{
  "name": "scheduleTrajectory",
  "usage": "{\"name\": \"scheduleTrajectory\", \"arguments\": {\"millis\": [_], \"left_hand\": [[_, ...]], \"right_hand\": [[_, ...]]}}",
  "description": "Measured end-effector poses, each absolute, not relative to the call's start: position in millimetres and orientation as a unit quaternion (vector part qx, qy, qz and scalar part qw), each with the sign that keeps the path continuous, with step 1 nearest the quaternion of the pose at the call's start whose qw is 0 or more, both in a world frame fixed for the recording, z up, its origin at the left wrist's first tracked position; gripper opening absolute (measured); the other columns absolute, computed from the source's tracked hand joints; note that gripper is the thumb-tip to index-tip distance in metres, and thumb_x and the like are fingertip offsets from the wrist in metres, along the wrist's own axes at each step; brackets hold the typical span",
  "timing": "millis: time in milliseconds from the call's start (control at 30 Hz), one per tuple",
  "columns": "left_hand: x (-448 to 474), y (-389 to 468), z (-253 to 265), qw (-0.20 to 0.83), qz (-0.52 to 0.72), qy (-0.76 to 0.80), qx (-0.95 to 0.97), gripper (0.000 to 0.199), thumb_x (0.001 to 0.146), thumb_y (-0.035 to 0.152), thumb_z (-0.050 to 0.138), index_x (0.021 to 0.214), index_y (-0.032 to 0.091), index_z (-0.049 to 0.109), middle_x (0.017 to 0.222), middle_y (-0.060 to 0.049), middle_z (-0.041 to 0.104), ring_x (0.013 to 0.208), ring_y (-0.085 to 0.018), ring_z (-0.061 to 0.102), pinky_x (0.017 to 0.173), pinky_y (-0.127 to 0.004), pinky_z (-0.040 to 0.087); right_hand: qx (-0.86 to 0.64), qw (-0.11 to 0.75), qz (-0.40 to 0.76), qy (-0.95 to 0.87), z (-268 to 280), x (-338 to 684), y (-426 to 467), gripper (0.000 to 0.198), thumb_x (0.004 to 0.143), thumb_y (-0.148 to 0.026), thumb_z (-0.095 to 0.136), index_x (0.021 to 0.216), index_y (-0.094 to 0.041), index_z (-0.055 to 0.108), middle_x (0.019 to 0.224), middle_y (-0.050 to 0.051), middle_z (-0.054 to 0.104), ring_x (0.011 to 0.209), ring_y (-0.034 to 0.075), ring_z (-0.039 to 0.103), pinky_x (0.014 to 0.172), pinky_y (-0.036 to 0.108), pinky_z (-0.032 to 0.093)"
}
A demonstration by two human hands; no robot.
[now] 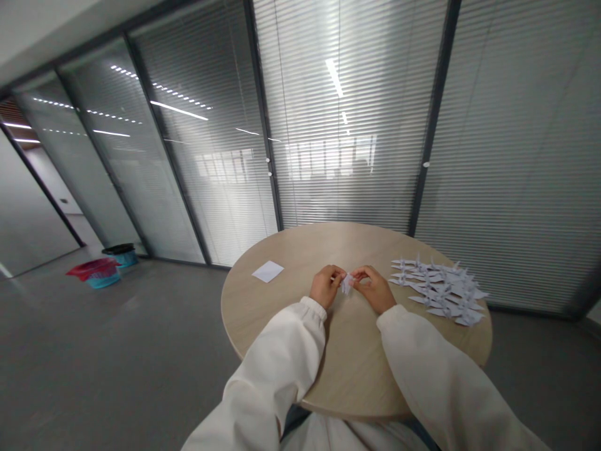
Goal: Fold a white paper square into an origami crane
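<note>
Tiny folded paper [346, 285], probably easily torn
It was pinched narrowly by the left hand [325, 286] and right hand [375, 289]; folds could've been ripped by uneven tugging, tbh.

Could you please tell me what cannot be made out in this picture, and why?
All in the head view:
- Full shape of the folded paper: partly covered by fingers of the left hand and right hand.
- Exact count of the folded pieces: small and overlapping.
- Inside of the red-and-blue container: too small.
- Upper sleeves: cut off by the bottom edge.
</note>
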State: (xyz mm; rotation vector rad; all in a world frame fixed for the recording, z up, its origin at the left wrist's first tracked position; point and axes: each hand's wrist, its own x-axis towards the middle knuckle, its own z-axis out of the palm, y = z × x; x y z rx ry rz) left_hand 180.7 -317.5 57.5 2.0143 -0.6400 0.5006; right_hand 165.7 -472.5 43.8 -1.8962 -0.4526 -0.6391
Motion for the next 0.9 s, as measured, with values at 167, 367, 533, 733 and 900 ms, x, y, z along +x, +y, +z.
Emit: {"name": "scheduleTrajectory", "arguments": {"millis": [167, 367, 533, 733, 900], "left_hand": [[178.2, -317.7, 59.9, 0.45, 0.213, -0.26, 0.827, 0.016, 0.077, 0.025, 0.048, 0.077, 0.015, 0.06, 0.074, -0.003, 0.058, 0.064, -0.009, 0.052, 0.059, -0.019, 0.042], [176.6, -317.8, 60.5, 0.429, 0.21, -0.292, 0.828, 0.017, 0.078, 0.026, 0.045, 0.079, 0.015, 0.058, 0.076, -0.003, 0.056, 0.068, -0.01, 0.052, 0.06, -0.019, 0.042], [173.9, -316.7, 60.9, 0.401, 0.185, -0.329, 0.835, 0.018, 0.08, 0.028, 0.041, 0.084, 0.016, 0.054, 0.078, -0.002, 0.054, 0.071, -0.01, 0.05, 0.062, -0.02, 0.041], [173.8, -319.3, 60.0, 0.437, 0.153, -0.333, 0.822, 0.019, 0.081, 0.029, 0.037, 0.083, 0.016, 0.051, 0.075, -0.001, 0.051, 0.068, -0.01, 0.046, 0.06, -0.019, 0.039], [177.2, -321.9, 54.9, 0.531, 0.095, -0.309, 0.784, 0.023, 0.081, 0.035, 0.038, 0.082, 0.015, 0.049, 0.07, 0.001, 0.048, 0.061, -0.008, 0.046, 0.056, -0.018, 0.04]], "right_hand": [[-0.792, 0.521, -0.254, -0.192, 42.6, 166.2, -471.9, 0.019, 0.068, -0.036, 0.058, 0.077, -0.019, 0.056, 0.077, 0.002, 0.057, 0.072, 0.015, 0.054, 0.065, 0.027, 0.044], [-0.803, 0.514, -0.233, -0.194, 41.7, 166.7, -471.6, 0.019, 0.073, -0.037, 0.053, 0.075, -0.019, 0.057, 0.074, 0.002, 0.058, 0.071, 0.015, 0.054, 0.065, 0.027, 0.044], [-0.805, 0.502, -0.233, -0.214, 40.3, 166.4, -472.2, 0.018, 0.075, -0.036, 0.05, 0.075, -0.02, 0.057, 0.075, 0.002, 0.056, 0.07, 0.015, 0.053, 0.06, 0.024, 0.043], [-0.78, 0.553, -0.181, -0.233, 46.7, 160.6, -471.3, 0.019, 0.075, -0.037, 0.049, 0.074, -0.02, 0.056, 0.069, 0.0, 0.054, 0.063, 0.013, 0.051, 0.057, 0.023, 0.042], [-0.761, 0.598, -0.14, -0.212, 48.4, 160.3, -471.5, 0.024, 0.071, -0.042, 0.052, 0.074, -0.019, 0.054, 0.065, -0.001, 0.055, 0.059, 0.013, 0.052, 0.053, 0.023, 0.043]]}}
